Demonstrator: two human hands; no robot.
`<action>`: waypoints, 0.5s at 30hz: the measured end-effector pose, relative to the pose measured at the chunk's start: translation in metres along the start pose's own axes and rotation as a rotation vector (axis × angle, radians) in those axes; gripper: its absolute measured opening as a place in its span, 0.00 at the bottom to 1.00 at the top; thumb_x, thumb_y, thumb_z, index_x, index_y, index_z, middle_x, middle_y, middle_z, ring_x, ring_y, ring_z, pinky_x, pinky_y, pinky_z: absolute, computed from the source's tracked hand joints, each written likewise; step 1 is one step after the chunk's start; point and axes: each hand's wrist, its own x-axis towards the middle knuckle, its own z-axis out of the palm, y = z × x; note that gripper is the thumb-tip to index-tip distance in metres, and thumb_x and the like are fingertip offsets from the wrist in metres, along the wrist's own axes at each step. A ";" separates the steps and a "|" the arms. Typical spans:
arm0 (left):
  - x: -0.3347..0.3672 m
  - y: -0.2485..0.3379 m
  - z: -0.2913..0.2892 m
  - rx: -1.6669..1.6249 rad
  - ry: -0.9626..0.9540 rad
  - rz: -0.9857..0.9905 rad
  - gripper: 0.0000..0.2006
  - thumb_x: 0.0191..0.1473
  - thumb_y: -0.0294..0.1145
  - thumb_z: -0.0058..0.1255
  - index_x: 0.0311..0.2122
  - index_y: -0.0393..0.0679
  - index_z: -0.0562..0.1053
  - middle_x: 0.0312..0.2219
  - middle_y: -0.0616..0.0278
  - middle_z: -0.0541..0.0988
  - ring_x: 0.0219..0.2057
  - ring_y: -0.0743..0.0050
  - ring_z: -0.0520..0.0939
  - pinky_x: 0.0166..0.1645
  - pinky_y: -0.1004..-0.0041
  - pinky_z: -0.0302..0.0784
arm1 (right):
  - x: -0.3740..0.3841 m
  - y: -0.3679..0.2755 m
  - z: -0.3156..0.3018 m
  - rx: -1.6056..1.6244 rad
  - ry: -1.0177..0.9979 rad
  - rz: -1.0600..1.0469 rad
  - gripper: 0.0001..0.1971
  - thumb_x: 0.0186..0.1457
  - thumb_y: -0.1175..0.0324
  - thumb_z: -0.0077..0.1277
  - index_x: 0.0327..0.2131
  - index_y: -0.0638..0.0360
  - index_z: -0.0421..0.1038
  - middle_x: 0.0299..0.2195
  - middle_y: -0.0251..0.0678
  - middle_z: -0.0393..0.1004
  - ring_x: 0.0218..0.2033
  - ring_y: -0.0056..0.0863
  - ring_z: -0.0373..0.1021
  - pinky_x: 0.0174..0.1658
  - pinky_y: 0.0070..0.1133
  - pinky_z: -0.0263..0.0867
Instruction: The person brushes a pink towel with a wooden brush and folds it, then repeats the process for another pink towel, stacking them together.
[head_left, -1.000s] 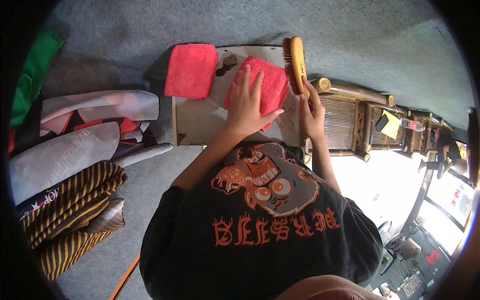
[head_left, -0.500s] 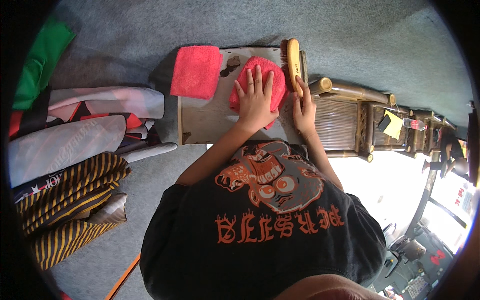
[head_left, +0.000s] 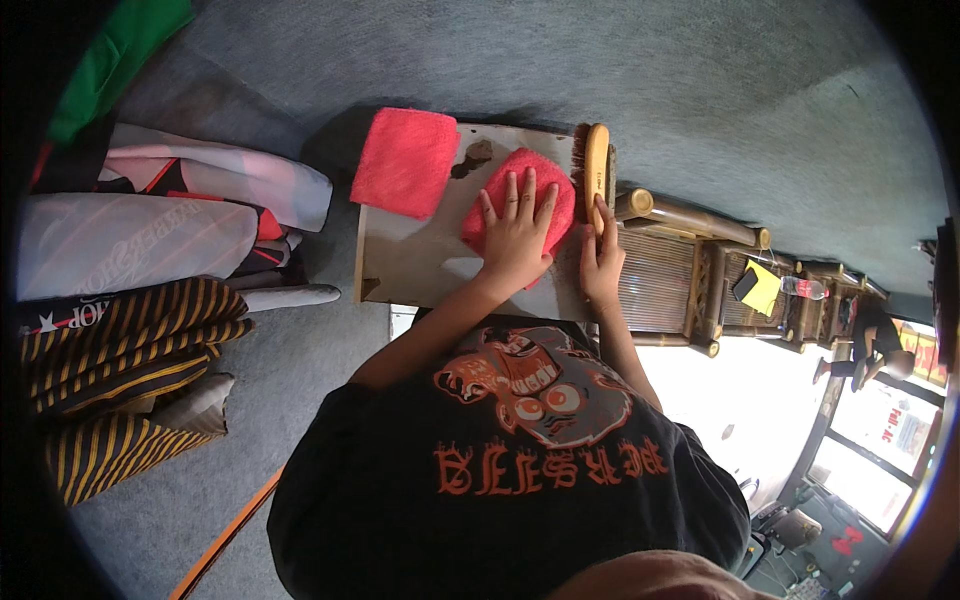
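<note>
A folded red towel (head_left: 548, 172) lies on a worn grey tabletop (head_left: 410, 260). My left hand (head_left: 518, 238) rests flat on it, fingers spread, pressing into the pile. At the table's right edge is a brush (head_left: 597, 165) with a pale wooden back and dark bristles facing left. The near end of that brush is in my right hand (head_left: 603, 268), with the index finger along the wood and the thumb to its left. The other fingers are partly hidden. A second folded red towel (head_left: 405, 160) sits at the table's far left corner.
Folded clothes, including a black-and-yellow striped garment (head_left: 140, 340), lie on the left. A bamboo bench (head_left: 655, 280) adjoins the table's right side, with a yellow item (head_left: 762, 290) and a plastic bottle (head_left: 803, 288) farther along. Another person (head_left: 875, 345) is at the far right.
The whole view has shifted, so the table appears lower and slightly turned. Both hands keep nearly the same places on the towel and the brush.
</note>
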 end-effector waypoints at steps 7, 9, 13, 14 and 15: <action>-0.016 -0.024 -0.003 -0.025 0.096 0.057 0.36 0.40 0.27 0.56 0.59 0.56 0.62 0.61 0.60 0.58 0.63 0.54 0.56 0.63 0.45 0.44 | 0.000 -0.008 0.001 -0.054 -0.039 -0.010 0.21 0.58 0.73 0.42 0.56 0.52 0.62 0.45 0.50 0.72 0.42 0.42 0.73 0.44 0.29 0.67; -0.018 -0.027 -0.003 -0.031 0.133 0.063 0.33 0.41 0.24 0.54 0.57 0.56 0.65 0.60 0.61 0.60 0.62 0.56 0.57 0.64 0.47 0.43 | 0.000 -0.005 0.003 -0.086 -0.046 -0.003 0.20 0.59 0.73 0.42 0.56 0.53 0.63 0.42 0.48 0.74 0.35 0.35 0.73 0.40 0.26 0.68; -0.019 -0.033 -0.005 -0.056 0.112 0.095 0.31 0.40 0.26 0.55 0.54 0.55 0.68 0.60 0.62 0.61 0.62 0.57 0.58 0.64 0.49 0.43 | -0.003 0.002 -0.001 0.199 -0.120 0.216 0.19 0.61 0.70 0.41 0.56 0.55 0.63 0.30 0.35 0.74 0.21 0.16 0.63 0.27 0.14 0.62; -0.019 -0.035 -0.007 -0.071 0.098 0.109 0.30 0.39 0.26 0.55 0.53 0.55 0.68 0.60 0.62 0.61 0.62 0.57 0.58 0.64 0.49 0.43 | -0.006 -0.001 -0.004 0.382 -0.160 0.333 0.19 0.62 0.69 0.41 0.57 0.55 0.62 0.27 0.30 0.72 0.19 0.11 0.59 0.24 0.11 0.59; -0.018 -0.039 -0.010 -0.118 0.071 0.140 0.30 0.39 0.27 0.56 0.52 0.55 0.69 0.60 0.63 0.61 0.62 0.57 0.58 0.65 0.49 0.43 | -0.006 -0.011 -0.008 0.418 -0.182 0.329 0.19 0.63 0.69 0.41 0.57 0.55 0.62 0.26 0.28 0.70 0.19 0.09 0.57 0.23 0.10 0.57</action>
